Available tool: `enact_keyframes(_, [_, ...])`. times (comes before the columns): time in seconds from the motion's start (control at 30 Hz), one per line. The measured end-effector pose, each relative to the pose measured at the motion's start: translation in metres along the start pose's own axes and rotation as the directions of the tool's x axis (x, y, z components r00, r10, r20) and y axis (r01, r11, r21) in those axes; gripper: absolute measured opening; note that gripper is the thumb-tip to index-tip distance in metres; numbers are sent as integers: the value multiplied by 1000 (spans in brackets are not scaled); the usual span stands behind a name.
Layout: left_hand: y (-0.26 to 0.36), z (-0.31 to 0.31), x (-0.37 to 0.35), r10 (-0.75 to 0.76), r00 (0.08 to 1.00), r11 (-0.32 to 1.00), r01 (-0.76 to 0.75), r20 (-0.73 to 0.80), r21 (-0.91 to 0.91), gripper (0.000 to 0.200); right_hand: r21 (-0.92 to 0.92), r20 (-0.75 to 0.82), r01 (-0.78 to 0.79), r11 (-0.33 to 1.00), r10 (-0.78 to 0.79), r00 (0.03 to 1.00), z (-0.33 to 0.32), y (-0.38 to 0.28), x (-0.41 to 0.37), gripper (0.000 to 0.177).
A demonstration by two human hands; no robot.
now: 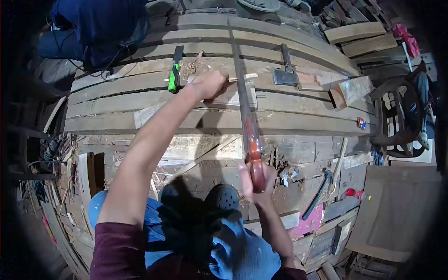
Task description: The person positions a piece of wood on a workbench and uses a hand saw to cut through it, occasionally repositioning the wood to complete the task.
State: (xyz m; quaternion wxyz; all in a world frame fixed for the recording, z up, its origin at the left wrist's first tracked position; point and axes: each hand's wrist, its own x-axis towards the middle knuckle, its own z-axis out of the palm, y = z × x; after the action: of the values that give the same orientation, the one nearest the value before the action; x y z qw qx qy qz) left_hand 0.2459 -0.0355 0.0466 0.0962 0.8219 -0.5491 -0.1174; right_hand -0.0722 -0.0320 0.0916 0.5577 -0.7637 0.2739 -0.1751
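My right hand (256,181) is wrapped round the reddish-brown handle (255,156) of a handsaw. Its long, narrow-looking blade (243,93) points away from me across the wooden slats. Left of the blade, my left hand (212,85) is a closed fist resting on a short pale board (240,99). The fingers are curled under, and whether they grip the board's edge is hidden. Just left of that fist lies a chisel (174,77) with a green and black handle, among wood shavings (190,67).
An axe (285,77) and a wood block (352,91) lie on the slats (303,119) to the right. A hammer (319,193) is on the floor. Another person (100,28) sits at upper left, near a cable. A dark chair-like frame (401,112) stands at right.
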Motion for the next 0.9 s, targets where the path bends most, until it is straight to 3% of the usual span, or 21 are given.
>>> enact_keyframes(0.1, [3,4,1,9,1000,999,-10,5,39,17,31,-70,111,993,-109,992,-13,-4,-40,15])
enact_keyframes(0.17, [5,11,-1,43,999,993,-42,-14,113,18,48,-93,98,994,-93,991,-16,-6,-34,17])
enact_keyframes(0.3, [2,8,1,-53,995,998,56,89,-21,21,-25,-28,105,994,-106,994,-1,-10,12,27])
enact_keyframes(0.37, [4,9,-1,-5,1000,993,6,-6,115,21,-13,-21,86,996,-86,996,3,-13,3,29])
enact_keyframes(0.43, [3,6,2,19,1000,998,-19,2,53,21,-84,-86,157,984,-164,983,1,-20,-29,28])
enact_keyframes(0.5, [4,5,-2,-32,999,999,32,39,-20,21,66,-118,51,997,-43,992,-1,-19,-31,27])
enact_keyframes(0.53, [4,4,-1,-47,997,998,50,56,-48,20,-61,-60,122,991,-126,990,-1,-41,-14,27])
enact_keyframes(0.57, [2,2,4,-119,988,992,122,102,-32,20,-4,-13,97,995,-97,995,5,-37,-5,27])
enact_keyframes(0.63, [-11,7,7,-70,997,995,68,-34,-72,20,40,-44,48,998,-46,998,1,-33,3,27])
enact_keyframes(0.73, [-15,15,8,24,997,995,-17,-68,93,23,124,-86,1,992,10,996,-19,1,-6,29])
enact_keyframes(0.77, [-13,13,5,49,994,986,-32,-99,163,24,99,-88,46,994,-37,995,-22,5,-9,29])
enact_keyframes(0.83, [-7,2,1,27,998,977,-16,-51,215,26,66,-75,130,989,-125,989,-21,9,-13,29])
enact_keyframes(0.9, [1,1,-2,-29,999,972,37,-36,234,29,26,-52,51,998,-50,997,-17,6,-16,31])
